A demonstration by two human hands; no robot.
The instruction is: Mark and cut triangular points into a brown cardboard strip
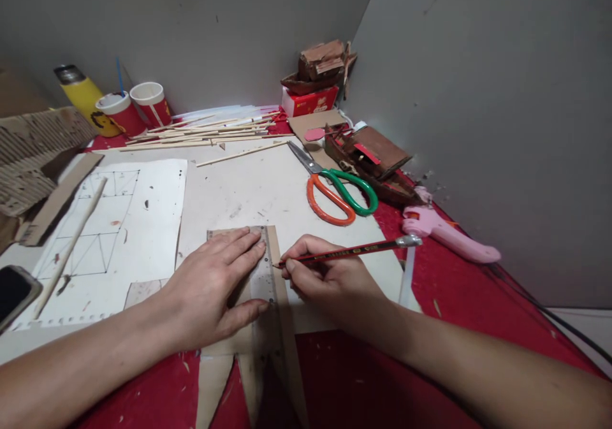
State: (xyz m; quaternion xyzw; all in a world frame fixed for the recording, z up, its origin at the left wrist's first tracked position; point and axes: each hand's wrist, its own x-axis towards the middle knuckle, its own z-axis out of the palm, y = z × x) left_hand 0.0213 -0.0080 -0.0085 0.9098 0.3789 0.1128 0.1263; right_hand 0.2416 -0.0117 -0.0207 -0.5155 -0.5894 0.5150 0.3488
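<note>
My left hand (222, 285) lies with its fingers spread over a clear ruler (262, 282) and holds it flat on a piece of brown cardboard (287, 327). In my right hand (329, 276) is a dark red and black pencil (344, 252). Its tip touches the cardboard at the ruler's right edge, close to my left fingertips. Below my left hand the cardboard has pointed, cut-out shapes. Part of the ruler is hidden under my left fingers.
Scissors (335, 190), a pink glue gun (449, 234) and model boats (373, 155) are on the right. Thin sticks (205, 132), cups (150, 104) and a yellow bottle (86, 101) stand or lie behind. A drawn sheet (157, 225) and phone (16, 295) are left.
</note>
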